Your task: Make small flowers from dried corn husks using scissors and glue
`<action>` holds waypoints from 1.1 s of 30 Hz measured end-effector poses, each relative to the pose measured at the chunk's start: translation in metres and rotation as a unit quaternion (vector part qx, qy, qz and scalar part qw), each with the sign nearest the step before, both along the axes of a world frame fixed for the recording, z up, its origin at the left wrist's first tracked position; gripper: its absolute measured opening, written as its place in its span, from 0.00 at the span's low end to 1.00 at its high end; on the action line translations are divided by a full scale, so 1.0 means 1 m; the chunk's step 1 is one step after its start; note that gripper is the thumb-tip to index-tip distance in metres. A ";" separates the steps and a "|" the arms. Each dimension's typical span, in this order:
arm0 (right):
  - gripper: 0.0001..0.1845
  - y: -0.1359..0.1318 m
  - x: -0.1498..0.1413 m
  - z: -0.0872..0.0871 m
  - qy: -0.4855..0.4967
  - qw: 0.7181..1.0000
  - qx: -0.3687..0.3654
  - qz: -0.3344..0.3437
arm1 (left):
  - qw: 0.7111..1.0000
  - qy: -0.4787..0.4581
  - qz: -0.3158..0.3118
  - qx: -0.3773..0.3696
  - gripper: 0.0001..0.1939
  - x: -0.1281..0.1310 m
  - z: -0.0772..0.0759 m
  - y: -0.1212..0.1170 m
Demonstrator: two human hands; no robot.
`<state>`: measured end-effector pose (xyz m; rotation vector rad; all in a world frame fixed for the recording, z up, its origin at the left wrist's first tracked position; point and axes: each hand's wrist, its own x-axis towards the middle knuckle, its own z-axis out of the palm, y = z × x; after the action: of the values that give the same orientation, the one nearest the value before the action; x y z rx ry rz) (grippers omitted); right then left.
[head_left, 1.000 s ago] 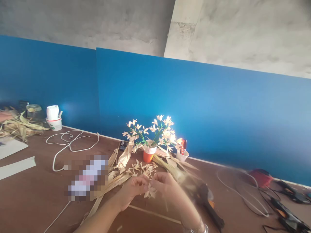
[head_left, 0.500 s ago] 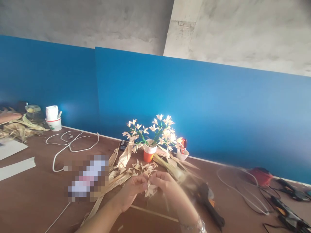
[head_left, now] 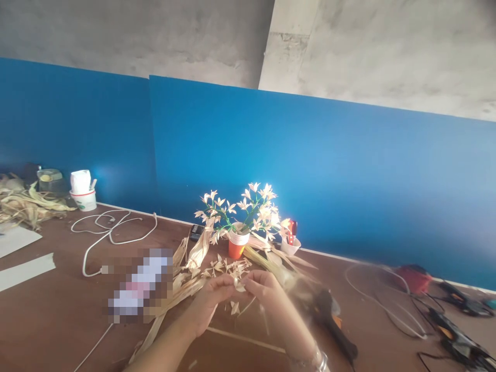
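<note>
My left hand [head_left: 207, 302] and my right hand [head_left: 263, 285] meet above the brown table [head_left: 58, 320], fingertips pinched together on a small pale husk flower piece [head_left: 239, 285]. Another small husk flower [head_left: 234, 308] lies on the table just below them. Several loose husk flowers [head_left: 228, 267] lie just beyond my fingers. Behind those stands an orange paper cup [head_left: 236, 246] with a bouquet of husk flowers on green stems [head_left: 248, 206]. Dried corn husks [head_left: 186, 281] spread to the left of my hands.
A black glue gun [head_left: 333, 323] lies right of my right wrist. White cable [head_left: 112, 232] loops at the left; more cables and tools [head_left: 445, 325] are at the right. A white cup [head_left: 83, 196] and husk pile [head_left: 23, 204] sit far left. A blue wall panel [head_left: 349, 170] backs the table.
The husk flower that hung under my fingers now lies lower, on the table. My hands have shifted slightly up and stay pinched together.
</note>
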<state>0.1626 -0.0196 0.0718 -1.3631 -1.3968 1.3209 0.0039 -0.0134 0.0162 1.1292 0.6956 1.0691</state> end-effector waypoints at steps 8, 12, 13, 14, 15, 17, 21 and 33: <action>0.11 0.008 0.005 -0.010 -0.013 1.000 0.005 0.002 | 0.999 0.026 0.040 -0.017 0.12 -0.002 0.009 -0.002; 0.11 0.007 0.006 -0.011 -0.001 0.999 0.014 0.034 | 0.998 0.053 0.039 0.004 0.14 -0.001 0.010 -0.001; 0.10 0.007 0.006 -0.011 -0.003 0.999 0.013 0.038 | 0.997 0.060 0.037 0.011 0.14 -0.001 0.009 -0.001; 0.10 0.007 0.006 -0.011 -0.007 0.999 0.011 0.038 | 0.997 0.067 0.037 0.017 0.14 -0.001 0.008 0.000; 0.09 0.007 0.006 -0.011 -0.012 0.999 0.009 0.036 | 0.996 0.073 0.040 0.025 0.14 -0.001 0.007 0.000; 0.09 0.007 0.006 -0.013 -0.012 0.999 0.014 0.033 | 0.993 0.090 0.057 0.049 0.13 -0.002 0.005 0.001; 0.11 0.009 0.005 -0.013 0.000 0.999 0.021 0.034 | 0.981 0.134 0.085 0.116 0.11 -0.004 0.002 0.003; 0.18 -0.008 0.001 0.014 -0.008 0.999 0.001 0.035 | 0.942 0.173 0.215 0.191 0.11 -0.006 -0.001 0.006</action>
<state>0.1640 -0.0273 0.0860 -1.3376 -1.4671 1.3562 -0.0020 -0.0072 0.0151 1.5680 1.0782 1.4341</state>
